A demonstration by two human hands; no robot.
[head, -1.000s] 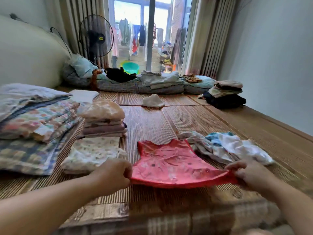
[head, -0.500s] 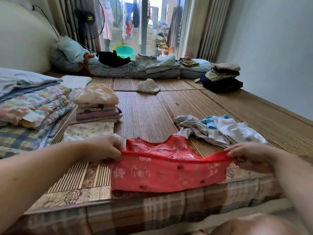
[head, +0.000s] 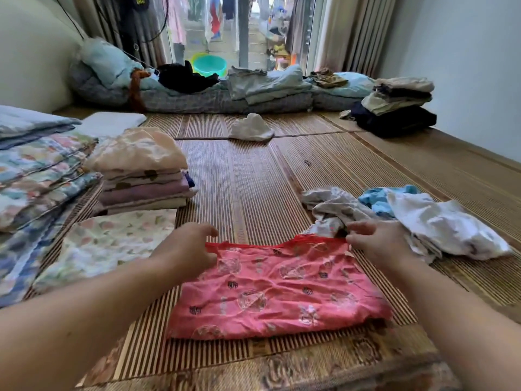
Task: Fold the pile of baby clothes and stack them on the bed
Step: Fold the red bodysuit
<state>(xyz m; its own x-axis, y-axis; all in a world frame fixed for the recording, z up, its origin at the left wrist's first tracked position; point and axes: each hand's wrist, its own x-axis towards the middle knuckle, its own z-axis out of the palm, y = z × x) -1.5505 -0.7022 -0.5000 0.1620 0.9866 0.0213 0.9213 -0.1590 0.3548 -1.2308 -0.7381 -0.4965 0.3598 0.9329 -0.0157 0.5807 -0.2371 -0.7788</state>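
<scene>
Head view: my left hand pinches the far left corner of the red baby garment. My right hand pinches its far right corner, fingers curled onto the hem. The garment lies flat on the bed close to the near edge, between my two forearms.

My fingertips are partly hidden against the cloth, so I cannot tell how deep either grip goes.

Just beyond my right hand, toward the right edge, sits the pile of unfolded clothes. Beside my left hand lies a folded floral piece, with a stack of folded clothes behind it. Folded quilts run along the left edge, cut off by the frame. A crumpled white cloth lies mid-bed, well apart from my hands. A dark stack sits toward the far right corner.
</scene>
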